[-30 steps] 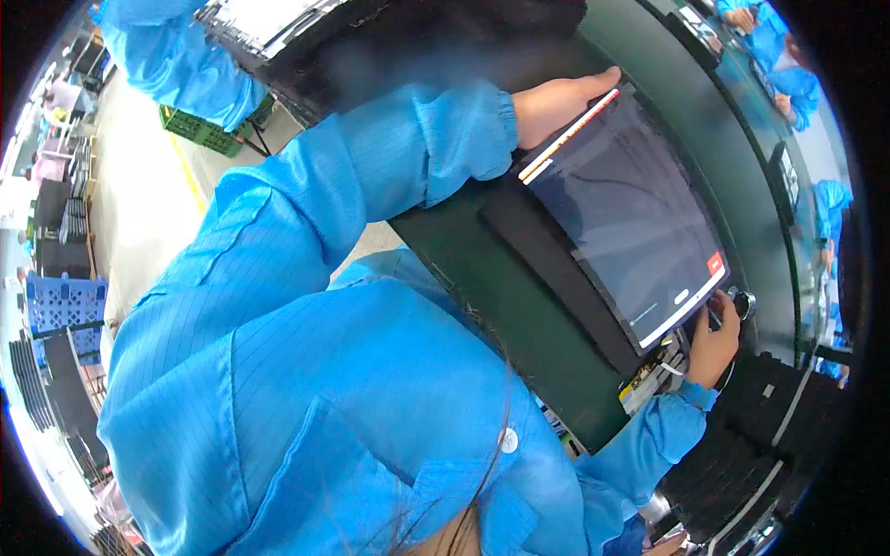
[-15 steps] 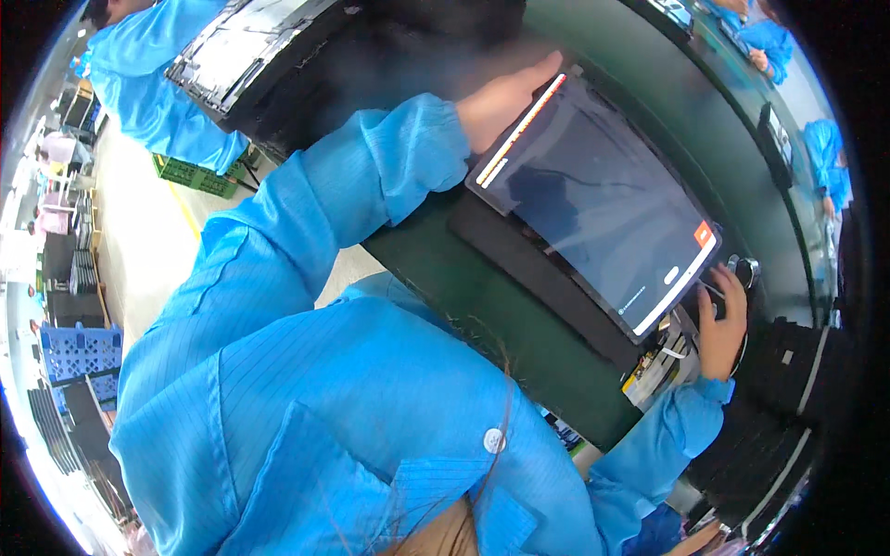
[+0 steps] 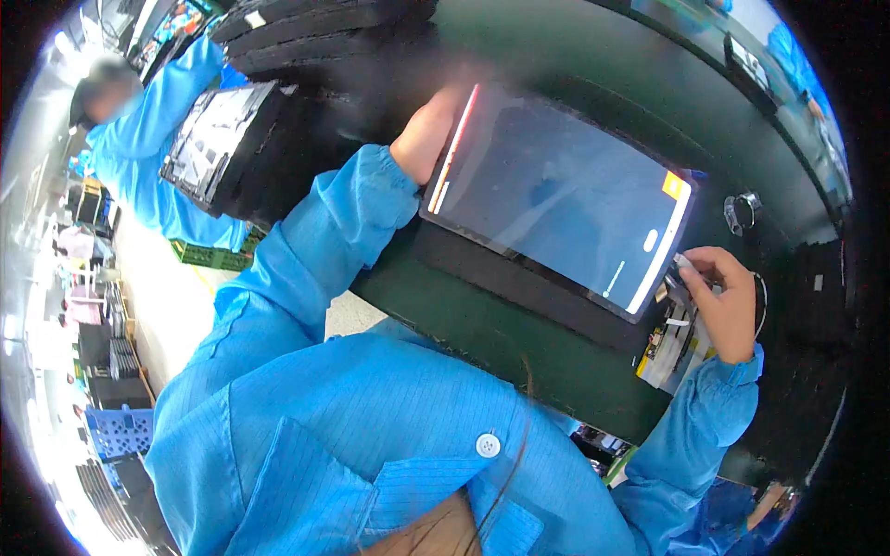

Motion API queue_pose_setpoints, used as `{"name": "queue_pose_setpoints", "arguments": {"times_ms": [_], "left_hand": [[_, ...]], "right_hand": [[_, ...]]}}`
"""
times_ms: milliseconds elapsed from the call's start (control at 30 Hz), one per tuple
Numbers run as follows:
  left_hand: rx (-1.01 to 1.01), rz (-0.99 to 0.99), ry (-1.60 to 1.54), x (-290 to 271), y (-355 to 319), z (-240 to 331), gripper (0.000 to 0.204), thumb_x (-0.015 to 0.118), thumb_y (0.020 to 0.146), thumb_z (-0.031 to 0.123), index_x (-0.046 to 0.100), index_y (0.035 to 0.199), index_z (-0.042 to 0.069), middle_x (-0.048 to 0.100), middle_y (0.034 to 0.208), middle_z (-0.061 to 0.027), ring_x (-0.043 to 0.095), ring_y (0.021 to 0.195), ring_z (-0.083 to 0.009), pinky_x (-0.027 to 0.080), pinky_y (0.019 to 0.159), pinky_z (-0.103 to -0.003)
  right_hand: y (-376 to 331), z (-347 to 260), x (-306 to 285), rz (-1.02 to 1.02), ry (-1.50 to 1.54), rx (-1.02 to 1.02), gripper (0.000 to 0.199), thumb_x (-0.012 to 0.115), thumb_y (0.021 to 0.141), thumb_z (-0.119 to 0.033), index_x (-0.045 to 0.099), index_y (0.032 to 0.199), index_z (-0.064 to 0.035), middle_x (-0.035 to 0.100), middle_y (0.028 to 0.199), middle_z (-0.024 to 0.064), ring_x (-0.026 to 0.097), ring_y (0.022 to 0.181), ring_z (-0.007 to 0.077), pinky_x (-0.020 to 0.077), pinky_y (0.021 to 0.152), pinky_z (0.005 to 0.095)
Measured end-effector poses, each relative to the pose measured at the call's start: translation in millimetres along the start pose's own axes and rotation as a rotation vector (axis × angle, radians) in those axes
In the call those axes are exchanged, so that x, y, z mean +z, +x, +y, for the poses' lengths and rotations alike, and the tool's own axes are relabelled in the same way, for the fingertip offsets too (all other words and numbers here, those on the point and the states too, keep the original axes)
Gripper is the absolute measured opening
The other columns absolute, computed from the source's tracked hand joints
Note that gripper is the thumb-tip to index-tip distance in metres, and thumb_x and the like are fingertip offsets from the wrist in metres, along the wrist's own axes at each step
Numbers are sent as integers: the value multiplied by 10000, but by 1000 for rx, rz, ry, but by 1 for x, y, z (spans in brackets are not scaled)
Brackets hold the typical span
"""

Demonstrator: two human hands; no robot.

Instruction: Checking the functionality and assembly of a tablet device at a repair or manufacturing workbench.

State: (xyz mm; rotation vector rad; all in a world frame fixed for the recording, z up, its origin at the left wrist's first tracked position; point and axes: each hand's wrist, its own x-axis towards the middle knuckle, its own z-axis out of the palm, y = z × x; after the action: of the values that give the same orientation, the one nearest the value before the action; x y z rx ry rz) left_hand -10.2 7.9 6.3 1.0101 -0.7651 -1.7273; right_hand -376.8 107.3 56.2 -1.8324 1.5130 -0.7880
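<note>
A large dark tablet (image 3: 556, 199), its screen lit with a white bar and an orange patch at the right end, lies tilted over a black mat (image 3: 519, 292). My left hand (image 3: 428, 137) grips its left end; the fingers go out of sight behind the edge. At the tablet's lower right corner, my right hand (image 3: 726, 298) pinches a small white plug (image 3: 683, 262) between thumb and forefinger. A white cable (image 3: 762, 308) curves around that hand's outer side. Whether the plug touches the tablet's edge I cannot tell.
Under my right wrist sits a box of small parts (image 3: 660, 357). A coiled clear-and-black item (image 3: 741, 212) rests on the green table (image 3: 593, 378) farther right. Black stacks (image 3: 324, 42) stand at the back left, where a co-worker in blue (image 3: 139, 185) is beside a green crate (image 3: 209, 255).
My head view has shifted, so the tablet appears farther left and more level. The right hand's fingers, spread apart before, have closed on the white plug near the tablet's edge.
</note>
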Motion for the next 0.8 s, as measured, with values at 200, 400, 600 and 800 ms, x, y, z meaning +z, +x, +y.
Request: {"name": "queue_pose_setpoints", "arguments": {"times_ms": [200,400,600,800], "left_hand": [[-15,-53,-77,18,-13,9,548,349,886,498,545,1053,14,617,972,-116,593,814,-229,466,782,-328],[-24,-48,-97,20,-13,10,458,349,905,452,547,1019,55,612,903,-61,582,747,-165,486,705,-287],[-23,-90,-99,16,-11,8,458,345,907,450,562,988,55,619,889,-64,582,750,-167,481,715,-284],[-11,-69,-82,13,-10,8,464,333,911,448,557,996,51,616,891,-65,581,753,-169,479,721,-289]], "right_hand": [[0,0,2,-43,38,-34,141,612,738,-33,596,872,9,614,769,70,563,701,113,439,639,233],[2,-2,1,-83,44,-19,132,609,738,-32,596,860,17,613,767,73,566,705,119,446,647,243],[2,0,3,-53,71,-2,133,613,738,-34,599,861,16,611,767,72,564,720,121,445,657,246],[2,-2,2,-46,37,-40,132,612,741,-30,600,865,14,613,777,75,570,725,124,446,664,247]]}}
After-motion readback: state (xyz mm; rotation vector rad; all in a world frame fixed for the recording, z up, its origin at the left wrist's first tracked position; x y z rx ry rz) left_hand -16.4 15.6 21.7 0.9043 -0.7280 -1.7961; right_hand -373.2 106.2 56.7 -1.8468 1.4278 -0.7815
